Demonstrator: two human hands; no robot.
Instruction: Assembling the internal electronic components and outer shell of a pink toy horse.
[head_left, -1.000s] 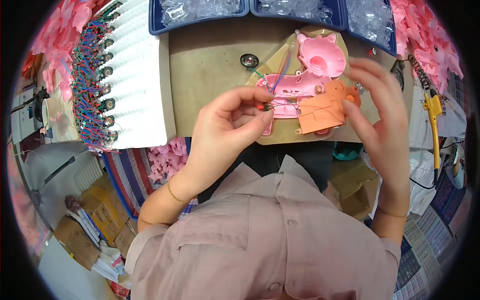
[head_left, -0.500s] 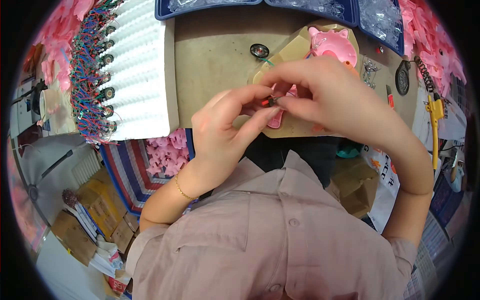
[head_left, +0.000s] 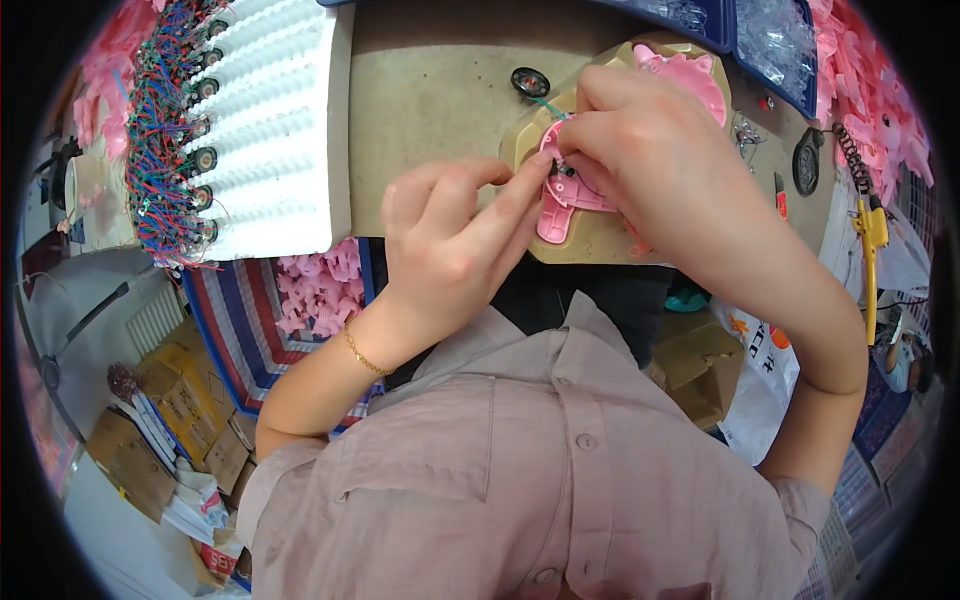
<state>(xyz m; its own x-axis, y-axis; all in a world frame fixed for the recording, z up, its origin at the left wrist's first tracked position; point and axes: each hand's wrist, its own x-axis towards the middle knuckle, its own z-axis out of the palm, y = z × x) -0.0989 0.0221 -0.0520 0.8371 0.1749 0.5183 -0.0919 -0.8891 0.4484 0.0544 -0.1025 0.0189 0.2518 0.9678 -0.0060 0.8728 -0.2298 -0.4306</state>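
A pink plastic toy shell [head_left: 556, 218] with a handle-like part lies in a tan holder [head_left: 590, 252]. Inside it sits a small dark component [head_left: 563, 170], partly covered by fingers. My left hand [head_left: 450, 235] reaches in from the left, its thumb stretched to the shell beside the component and its other fingers loosely bent, apart from the thumb. My right hand [head_left: 640, 140] leans over the shell with fingertips pinched together at its upper edge; what they pinch is hidden. A round black speaker [head_left: 530, 82] on a green wire lies just beyond the holder.
On the left, a white ridged foam tray [head_left: 285, 130] carries several wired speakers. Blue bins [head_left: 775, 60] of clear parts stand at the back right. A second pink shell [head_left: 690, 80] rests on the holder. A yellow tool [head_left: 870, 235] hangs from a coiled cord at right.
The small dark component, held between both hands above the shell before, is now down in it. My left fingers have spread from their pinch; my right hand has shifted slightly up.
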